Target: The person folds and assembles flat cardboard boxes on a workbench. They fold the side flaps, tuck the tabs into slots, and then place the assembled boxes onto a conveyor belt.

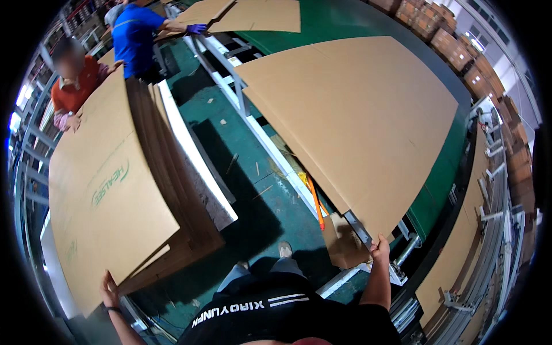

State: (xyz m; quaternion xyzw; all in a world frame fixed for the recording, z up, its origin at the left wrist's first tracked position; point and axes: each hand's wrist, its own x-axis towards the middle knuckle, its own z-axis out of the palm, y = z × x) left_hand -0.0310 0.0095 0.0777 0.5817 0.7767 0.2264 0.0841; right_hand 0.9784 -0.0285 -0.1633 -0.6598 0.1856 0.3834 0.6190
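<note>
A: Cardboard, brown, two large flat sheets in play. Left hand (108, 286): arm stretched out and down to the person's left, fingers curled up onto the near corner of the top sheet (103, 190) of the stack (172, 190). Grip looks closed on that corner's edge.

B: And that sheet's position?

A: Lying on top of the stack of like sheets, which sits on a white pallet board (198, 167) on the green floor (241, 172); its near corner is lifted slightly off the sheets below. It bears green print.

B: Right hand?

A: Right hand (379, 248): forearm raised nearly vertical from the lower edge, fingers pinched shut on the near corner of the second sheet (356, 121). That sheet lies flat on the green conveyor table (443, 172), its near corner overhanging the table's near edge above the metal frame (368, 270).

B: Anything else nearby?

A: An orange bar (315, 202) leans below the table's edge. At the stack's far end, a person in red (75, 86) touches the top sheet's far corner; a person in blue (135, 34), purple glove (196, 28), handles further sheets (253, 14) on the table's far end.
</note>
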